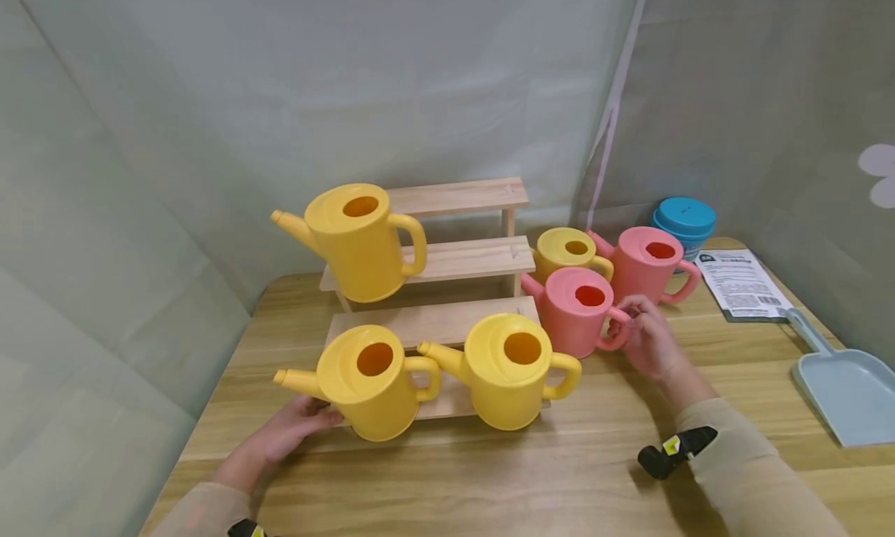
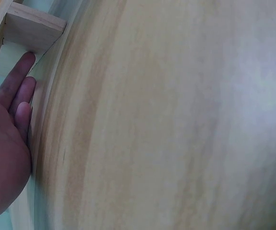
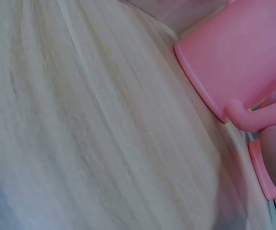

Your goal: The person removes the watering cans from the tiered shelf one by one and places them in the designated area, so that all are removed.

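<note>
My right hand (image 1: pixel 646 336) grips the handle of a pink watering can (image 1: pixel 573 319), which stands on the table by the shelf's right side. Its handle and lower body show in the right wrist view. At the shelf's front left corner, my left hand (image 1: pixel 297 427) holds the end of the lowest step of the wooden stepped shelf (image 1: pixel 454 195); several fingers (image 2: pixel 20 79) extend alongside its support. Two yellow watering cans (image 1: pixel 377 401) stand on the lowest step, spouts leftward. Another yellow watering can (image 1: pixel 363 261) is higher up at the left.
Behind the gripped can are a yellow watering can (image 1: pixel 552 265) and a second pink watering can (image 1: pixel 639 269). A blue-lidded tub (image 1: pixel 685 217), a printed packet (image 1: pixel 741 282) and a grey-blue dustpan (image 1: pixel 849 389) lie along the table's right. Fabric walls (image 1: pixel 447 78) enclose the table (image 1: pixel 447 482).
</note>
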A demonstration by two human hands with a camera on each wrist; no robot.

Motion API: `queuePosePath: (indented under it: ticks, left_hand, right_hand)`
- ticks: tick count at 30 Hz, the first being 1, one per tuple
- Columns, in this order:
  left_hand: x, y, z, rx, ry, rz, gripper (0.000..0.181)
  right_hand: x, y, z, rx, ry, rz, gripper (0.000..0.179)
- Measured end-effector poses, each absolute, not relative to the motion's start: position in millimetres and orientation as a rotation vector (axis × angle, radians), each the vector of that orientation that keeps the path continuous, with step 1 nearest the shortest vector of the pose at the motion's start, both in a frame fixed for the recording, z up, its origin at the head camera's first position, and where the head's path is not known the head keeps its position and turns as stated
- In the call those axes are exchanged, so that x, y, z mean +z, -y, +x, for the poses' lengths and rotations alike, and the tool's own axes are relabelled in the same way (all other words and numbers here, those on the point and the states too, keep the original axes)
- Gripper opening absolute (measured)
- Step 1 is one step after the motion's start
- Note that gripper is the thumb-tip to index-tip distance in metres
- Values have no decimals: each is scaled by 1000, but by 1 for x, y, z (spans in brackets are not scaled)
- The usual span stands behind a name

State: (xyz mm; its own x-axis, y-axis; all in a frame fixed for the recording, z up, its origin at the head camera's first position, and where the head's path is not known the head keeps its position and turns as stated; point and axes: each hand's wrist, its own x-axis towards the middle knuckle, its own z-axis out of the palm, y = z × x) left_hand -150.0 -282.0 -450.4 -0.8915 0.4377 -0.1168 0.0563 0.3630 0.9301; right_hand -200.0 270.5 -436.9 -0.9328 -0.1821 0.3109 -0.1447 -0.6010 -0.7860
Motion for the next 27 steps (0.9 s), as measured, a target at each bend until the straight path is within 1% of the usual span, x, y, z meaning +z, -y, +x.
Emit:
queuePosePath:
  ticks: [11,20,23,27]
  left_hand:
    - [-451,281,-150,1514,-2320,413,50]
    - [-450,281,-147,1495,-2339,388,53]
    - [-450,281,-147,1490,-2344,392,53]
    - [-451,280,-148,1496,-2343,397,52]
  right_hand:
    - [-431,-278,-198,-2633,-1516,-543,48]
    - [-419,-284,-200,-2634,-1665,-360,37]
    - [-410,-286,-201,-2634,-1709,-344,33]
    - [-389,-284,-204,-2604,-1797,-319,24]
